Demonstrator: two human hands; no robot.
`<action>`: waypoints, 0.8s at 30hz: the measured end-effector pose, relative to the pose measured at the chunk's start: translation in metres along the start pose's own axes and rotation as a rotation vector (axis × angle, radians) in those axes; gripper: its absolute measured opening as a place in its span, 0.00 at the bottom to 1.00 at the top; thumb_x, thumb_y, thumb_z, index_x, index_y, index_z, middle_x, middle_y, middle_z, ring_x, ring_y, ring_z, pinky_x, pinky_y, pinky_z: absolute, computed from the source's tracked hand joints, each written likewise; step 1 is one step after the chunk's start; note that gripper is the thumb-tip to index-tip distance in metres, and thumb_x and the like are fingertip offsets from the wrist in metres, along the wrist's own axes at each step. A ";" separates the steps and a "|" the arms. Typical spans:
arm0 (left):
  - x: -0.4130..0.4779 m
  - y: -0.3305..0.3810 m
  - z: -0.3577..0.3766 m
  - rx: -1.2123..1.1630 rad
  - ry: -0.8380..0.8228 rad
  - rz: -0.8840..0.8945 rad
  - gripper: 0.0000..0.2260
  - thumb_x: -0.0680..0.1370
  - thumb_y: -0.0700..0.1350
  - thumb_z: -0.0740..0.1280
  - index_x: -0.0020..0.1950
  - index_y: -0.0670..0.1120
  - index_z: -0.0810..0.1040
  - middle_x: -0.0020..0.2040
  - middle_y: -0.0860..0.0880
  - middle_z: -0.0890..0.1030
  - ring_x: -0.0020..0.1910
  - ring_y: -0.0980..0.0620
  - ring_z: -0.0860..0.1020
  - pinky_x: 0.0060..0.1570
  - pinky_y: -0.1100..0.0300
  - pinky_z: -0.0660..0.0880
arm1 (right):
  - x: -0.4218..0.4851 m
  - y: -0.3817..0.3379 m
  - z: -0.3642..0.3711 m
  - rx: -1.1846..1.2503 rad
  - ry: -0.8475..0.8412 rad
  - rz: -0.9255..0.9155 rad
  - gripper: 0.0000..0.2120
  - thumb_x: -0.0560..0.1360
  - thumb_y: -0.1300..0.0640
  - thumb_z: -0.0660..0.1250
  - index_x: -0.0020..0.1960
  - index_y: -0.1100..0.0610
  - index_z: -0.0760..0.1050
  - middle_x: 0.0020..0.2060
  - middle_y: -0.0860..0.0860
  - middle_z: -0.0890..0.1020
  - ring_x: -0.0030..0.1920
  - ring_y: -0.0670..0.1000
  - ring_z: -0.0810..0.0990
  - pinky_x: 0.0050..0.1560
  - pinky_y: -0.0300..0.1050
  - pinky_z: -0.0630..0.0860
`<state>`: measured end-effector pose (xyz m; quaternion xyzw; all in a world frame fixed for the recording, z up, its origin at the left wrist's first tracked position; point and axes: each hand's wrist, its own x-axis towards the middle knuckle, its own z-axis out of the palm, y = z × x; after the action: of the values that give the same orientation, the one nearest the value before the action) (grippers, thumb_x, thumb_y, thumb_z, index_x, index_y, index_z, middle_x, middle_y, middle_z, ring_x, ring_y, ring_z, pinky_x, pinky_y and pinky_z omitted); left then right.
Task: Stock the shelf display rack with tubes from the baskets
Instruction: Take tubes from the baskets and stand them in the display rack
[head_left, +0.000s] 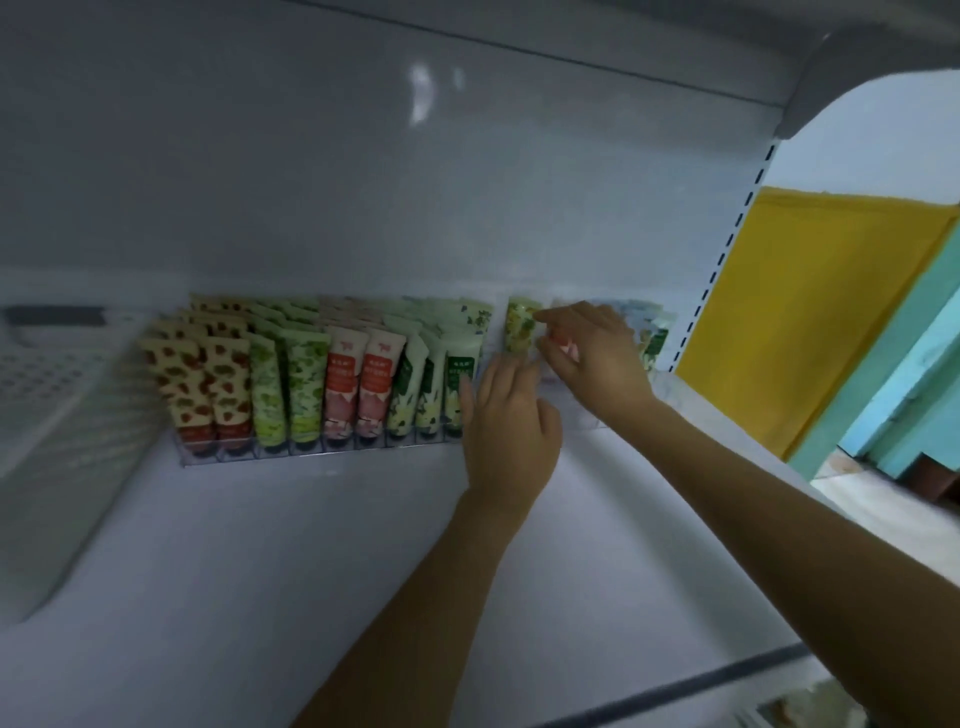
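Head: right hand (587, 353) on yellow-green tube (521, 327)

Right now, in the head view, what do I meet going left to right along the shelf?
White basket, strawberry tubes, green leafy tubes, pink tubes, white-green tubes, left hand, right hand, yellow panel.

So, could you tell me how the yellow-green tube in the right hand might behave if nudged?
The yellow-green tube is tall and narrow with a gap beside it, so it would probably tip if nudged. It looks like a soft squeeze tube, like those in the rack, so likely light and slightly yielding where the right hand pinches it.
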<state>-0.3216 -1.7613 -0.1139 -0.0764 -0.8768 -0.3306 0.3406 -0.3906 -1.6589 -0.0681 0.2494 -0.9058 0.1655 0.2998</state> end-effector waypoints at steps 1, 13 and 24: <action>0.001 -0.001 -0.017 -0.002 0.024 0.030 0.18 0.69 0.38 0.57 0.56 0.39 0.78 0.54 0.43 0.81 0.57 0.42 0.78 0.63 0.45 0.68 | 0.001 -0.013 -0.001 0.031 0.000 -0.029 0.18 0.73 0.53 0.58 0.53 0.60 0.80 0.43 0.58 0.82 0.42 0.60 0.79 0.44 0.46 0.69; -0.019 -0.100 -0.302 0.500 0.121 0.108 0.18 0.71 0.43 0.57 0.53 0.36 0.80 0.52 0.38 0.82 0.51 0.40 0.80 0.54 0.55 0.73 | 0.026 -0.255 0.016 0.400 -0.087 -0.387 0.15 0.75 0.58 0.61 0.58 0.60 0.78 0.53 0.57 0.82 0.52 0.54 0.76 0.51 0.41 0.66; -0.057 -0.239 -0.459 0.741 -0.095 -0.581 0.16 0.78 0.39 0.62 0.66 0.41 0.71 0.64 0.40 0.74 0.61 0.41 0.72 0.59 0.52 0.69 | 0.050 -0.426 0.077 0.552 -0.549 -0.545 0.17 0.79 0.54 0.60 0.67 0.57 0.70 0.63 0.54 0.75 0.62 0.52 0.73 0.61 0.45 0.69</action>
<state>-0.1128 -2.2299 -0.0247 0.2836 -0.9354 -0.0733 0.1980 -0.2262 -2.0610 -0.0322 0.5830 -0.7752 0.2432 0.0041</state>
